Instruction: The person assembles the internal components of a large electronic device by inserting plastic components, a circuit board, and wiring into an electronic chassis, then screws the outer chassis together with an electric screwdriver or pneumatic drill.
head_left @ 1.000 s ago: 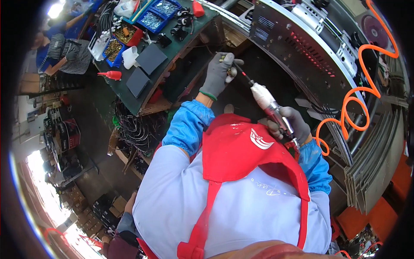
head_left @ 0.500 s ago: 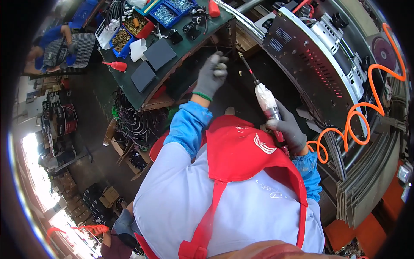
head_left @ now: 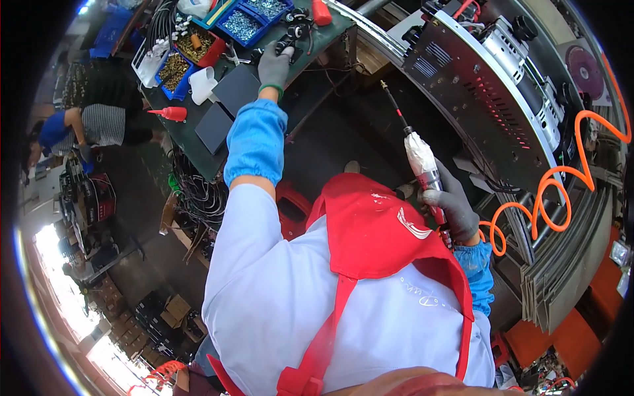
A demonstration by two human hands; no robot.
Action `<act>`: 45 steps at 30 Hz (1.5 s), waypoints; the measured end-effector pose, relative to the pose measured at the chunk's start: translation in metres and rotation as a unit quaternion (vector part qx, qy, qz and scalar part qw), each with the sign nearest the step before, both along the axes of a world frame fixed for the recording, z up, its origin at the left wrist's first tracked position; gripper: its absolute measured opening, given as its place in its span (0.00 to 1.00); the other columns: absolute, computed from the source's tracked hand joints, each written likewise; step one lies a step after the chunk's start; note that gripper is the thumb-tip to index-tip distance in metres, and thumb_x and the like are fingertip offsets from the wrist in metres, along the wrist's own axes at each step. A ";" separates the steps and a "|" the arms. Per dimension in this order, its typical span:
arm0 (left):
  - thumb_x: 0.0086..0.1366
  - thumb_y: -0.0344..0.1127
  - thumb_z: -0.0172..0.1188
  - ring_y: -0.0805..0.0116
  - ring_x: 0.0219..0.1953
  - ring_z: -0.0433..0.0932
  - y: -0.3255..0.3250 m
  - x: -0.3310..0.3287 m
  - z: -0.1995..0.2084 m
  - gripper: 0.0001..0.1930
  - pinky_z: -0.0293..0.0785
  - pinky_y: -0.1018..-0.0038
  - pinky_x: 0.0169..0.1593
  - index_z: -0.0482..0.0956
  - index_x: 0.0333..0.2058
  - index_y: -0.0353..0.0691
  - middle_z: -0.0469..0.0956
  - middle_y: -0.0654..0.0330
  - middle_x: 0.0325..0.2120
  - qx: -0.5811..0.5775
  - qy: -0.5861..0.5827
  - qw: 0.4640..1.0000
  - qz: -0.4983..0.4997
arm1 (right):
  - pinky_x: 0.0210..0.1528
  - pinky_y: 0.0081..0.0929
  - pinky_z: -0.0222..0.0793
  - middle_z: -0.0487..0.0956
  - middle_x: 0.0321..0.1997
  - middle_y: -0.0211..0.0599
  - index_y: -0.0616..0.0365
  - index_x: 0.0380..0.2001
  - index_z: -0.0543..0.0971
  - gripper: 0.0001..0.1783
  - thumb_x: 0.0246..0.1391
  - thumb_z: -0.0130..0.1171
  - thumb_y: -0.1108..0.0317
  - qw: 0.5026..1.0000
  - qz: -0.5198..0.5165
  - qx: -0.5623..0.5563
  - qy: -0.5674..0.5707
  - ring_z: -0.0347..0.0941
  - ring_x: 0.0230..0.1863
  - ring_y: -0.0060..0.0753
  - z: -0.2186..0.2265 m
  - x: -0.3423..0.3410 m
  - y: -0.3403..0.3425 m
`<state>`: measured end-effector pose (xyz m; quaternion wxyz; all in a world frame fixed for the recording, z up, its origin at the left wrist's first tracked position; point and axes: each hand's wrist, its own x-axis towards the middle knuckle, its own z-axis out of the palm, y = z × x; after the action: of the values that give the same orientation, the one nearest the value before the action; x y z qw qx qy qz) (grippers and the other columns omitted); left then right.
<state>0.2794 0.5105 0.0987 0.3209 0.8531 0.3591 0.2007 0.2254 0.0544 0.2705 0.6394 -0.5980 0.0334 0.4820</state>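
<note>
While the right hand (head_left: 456, 204), in a dark grey glove, was closed around the handle of a long red-and-silver power screwdriver (head_left: 421, 155) with a white-wrapped front, the left hand (head_left: 274, 66), also gloved in grey, reached over the near edge of the green-topped workbench (head_left: 185, 131). Its fingers were bent at a group of small black fittings (head_left: 299, 30) lying on this workbench, but I cannot tell if they gripped one. The power screwdriver was to the right of the workbench and apart from it, and its thin bit, pointing up and left, had a brass-coloured tip. On the workbench, left of the left hand, lay flat black rectangular plates (head_left: 238, 91) and a red plastic bottle (head_left: 173, 113). Blue plastic trays (head_left: 241, 28) of silvery small parts stood on its far side.
</note>
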 end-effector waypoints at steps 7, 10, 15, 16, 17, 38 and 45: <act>0.65 0.48 0.51 0.46 0.45 0.80 0.005 -0.011 -0.022 0.21 0.75 0.54 0.48 0.74 0.56 0.57 0.81 0.50 0.44 0.148 0.223 0.962 -0.055 | 0.32 0.20 0.66 0.72 0.36 0.33 0.59 0.67 0.60 0.52 0.34 0.64 0.60 1.000 -0.019 -0.008 0.010 0.68 0.27 0.21 -0.008 -0.020 0.001; 0.65 0.46 0.50 0.45 0.43 0.80 0.000 -0.029 -0.034 0.18 0.75 0.51 0.44 0.75 0.53 0.55 0.81 0.49 0.39 0.113 0.250 0.961 -0.029 | 0.28 0.19 0.65 0.72 0.28 0.32 0.58 0.67 0.59 0.52 0.34 0.63 0.57 0.999 -0.034 -0.030 0.001 0.66 0.23 0.20 -0.007 -0.023 0.002; 0.66 0.59 0.53 0.69 0.16 0.69 0.028 -0.038 -0.063 0.18 0.63 0.70 0.18 0.73 0.36 0.50 0.68 0.64 0.18 -0.564 -0.079 0.822 0.024 | 0.28 0.19 0.65 0.72 0.26 0.32 0.58 0.68 0.59 0.52 0.35 0.62 0.57 0.998 -0.048 -0.033 0.012 0.66 0.23 0.20 -0.009 -0.021 0.001; 0.61 0.62 0.61 0.76 0.13 0.55 0.019 -0.032 -0.046 0.23 0.50 0.78 0.15 0.65 0.22 0.53 0.56 0.72 0.14 -0.695 -0.179 0.696 0.027 | 0.30 0.19 0.66 0.73 0.34 0.33 0.58 0.68 0.59 0.52 0.36 0.64 0.57 0.998 -0.042 -0.034 0.023 0.68 0.25 0.20 -0.010 -0.019 -0.002; 0.61 0.62 0.61 0.76 0.13 0.55 0.015 -0.027 -0.047 0.23 0.50 0.78 0.15 0.65 0.22 0.53 0.56 0.72 0.14 -0.695 -0.177 0.697 0.017 | 0.32 0.19 0.68 0.73 0.42 0.33 0.58 0.68 0.58 0.53 0.36 0.66 0.57 0.998 -0.039 -0.033 0.033 0.69 0.28 0.20 -0.010 -0.018 -0.006; 0.68 0.51 0.57 0.75 0.18 0.68 -0.188 -0.026 0.105 0.17 0.59 0.86 0.13 0.76 0.49 0.50 0.75 0.60 0.23 -0.803 -0.100 0.547 -0.215 | 0.37 0.21 0.69 0.71 0.46 0.33 0.59 0.68 0.59 0.52 0.38 0.67 0.57 0.987 -0.148 0.042 -0.047 0.70 0.37 0.21 0.006 -0.069 -0.102; 0.65 0.44 0.61 0.79 0.18 0.68 -0.373 -0.001 0.122 0.16 0.55 0.86 0.16 0.75 0.49 0.49 0.72 0.64 0.22 -0.750 0.046 0.558 -0.352 | 0.54 0.24 0.63 0.68 0.60 0.38 0.58 0.70 0.56 0.52 0.39 0.64 0.63 0.953 -0.259 0.045 -0.150 0.65 0.55 0.28 0.014 -0.102 -0.161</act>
<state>0.2788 0.1378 0.2205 0.8728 0.3716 0.0656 -0.3095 0.1238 -0.1061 0.2841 0.7659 -0.6052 0.0687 0.2058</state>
